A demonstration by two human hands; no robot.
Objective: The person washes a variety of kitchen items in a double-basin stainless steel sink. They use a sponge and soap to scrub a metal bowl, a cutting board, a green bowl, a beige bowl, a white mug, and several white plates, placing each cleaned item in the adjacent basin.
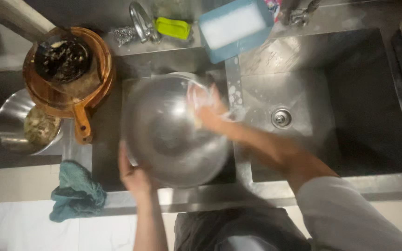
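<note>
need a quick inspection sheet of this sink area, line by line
surface: steel double sink, wet, soap foam near the divider; drain in the right basin uncovered
job's things: large steel bowl held over the left basin; something pale and sudsy pressed to its inside, too blurred to name
clutter: amber glass dishes stacked with a dirty dark bowl; small steel bowl with food scraps; teal cloth; blue tub of foam; green scrubber; steel wool
grippers: left hand grips the bowl's near rim; right hand inside it, soapy
cables: nothing seen
surroundings: faucet behind the sink; pale counter in front
</note>
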